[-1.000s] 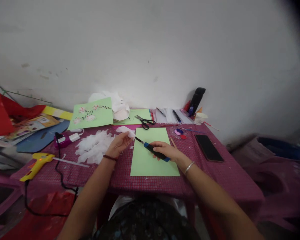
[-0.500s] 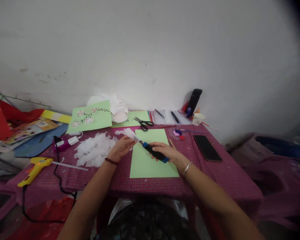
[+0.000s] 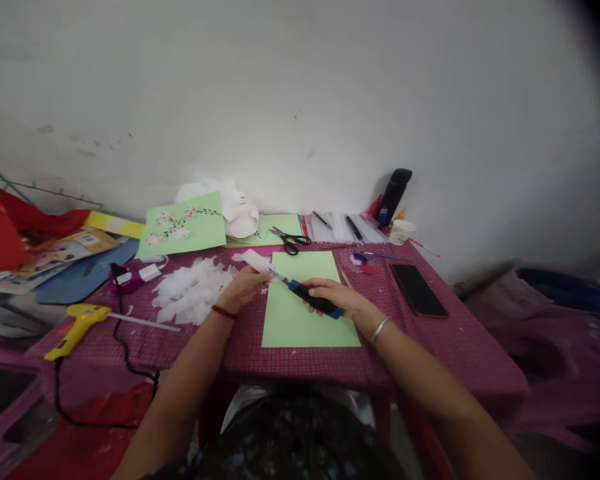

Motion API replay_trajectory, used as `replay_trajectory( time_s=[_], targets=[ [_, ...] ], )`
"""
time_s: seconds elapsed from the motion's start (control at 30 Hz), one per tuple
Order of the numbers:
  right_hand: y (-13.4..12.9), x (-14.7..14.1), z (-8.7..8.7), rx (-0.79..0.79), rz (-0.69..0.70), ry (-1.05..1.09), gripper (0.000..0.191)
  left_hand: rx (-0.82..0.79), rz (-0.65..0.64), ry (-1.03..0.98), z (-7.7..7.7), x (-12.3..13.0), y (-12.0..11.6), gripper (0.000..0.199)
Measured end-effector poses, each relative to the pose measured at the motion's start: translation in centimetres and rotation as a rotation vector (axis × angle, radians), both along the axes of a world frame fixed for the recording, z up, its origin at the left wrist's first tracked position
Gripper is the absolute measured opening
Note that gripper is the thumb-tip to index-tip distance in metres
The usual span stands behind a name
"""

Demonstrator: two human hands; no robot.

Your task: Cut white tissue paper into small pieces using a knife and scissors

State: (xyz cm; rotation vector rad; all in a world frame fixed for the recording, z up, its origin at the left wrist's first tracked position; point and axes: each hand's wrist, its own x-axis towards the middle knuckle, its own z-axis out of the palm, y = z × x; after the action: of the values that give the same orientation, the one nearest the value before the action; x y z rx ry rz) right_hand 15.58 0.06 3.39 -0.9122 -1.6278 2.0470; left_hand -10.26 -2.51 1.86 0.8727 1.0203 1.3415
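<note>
Tipped leftward from half a second ago, a white piece [image 3: 254, 259] is pinched by the left hand [image 3: 246, 288] against the tip of a blue-and-black tool [image 3: 303, 292] clasped in the right hand [image 3: 339, 297]; green paper [image 3: 305, 333] lies beneath, scissors [image 3: 285, 237] beyond, white scraps [image 3: 193, 293] leftward.

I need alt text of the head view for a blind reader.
The right hand holds a blue-and-black-handled tool over green paper, its tip at a thin white piece pinched in the left hand. White scraps and a yellow glue gun lie to the left, scissors beyond, a smartphone to the right.
</note>
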Motion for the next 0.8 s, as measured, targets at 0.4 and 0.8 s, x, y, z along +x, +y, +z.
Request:
replay_trajectory(
  time_s=[0.4,0.8],
  targets=[
    [0.2,0.2,-0.3,0.018,0.031,0.032,0.032,0.009,-0.092,0.222,-0.4,0.0,-0.1,0.024],
    [0.9,1.1,-0.8,-0.014,0.082,0.042,0.039,0.094,-0.053,0.501,0.2,-3.0,-0.2,0.014]
  ],
)
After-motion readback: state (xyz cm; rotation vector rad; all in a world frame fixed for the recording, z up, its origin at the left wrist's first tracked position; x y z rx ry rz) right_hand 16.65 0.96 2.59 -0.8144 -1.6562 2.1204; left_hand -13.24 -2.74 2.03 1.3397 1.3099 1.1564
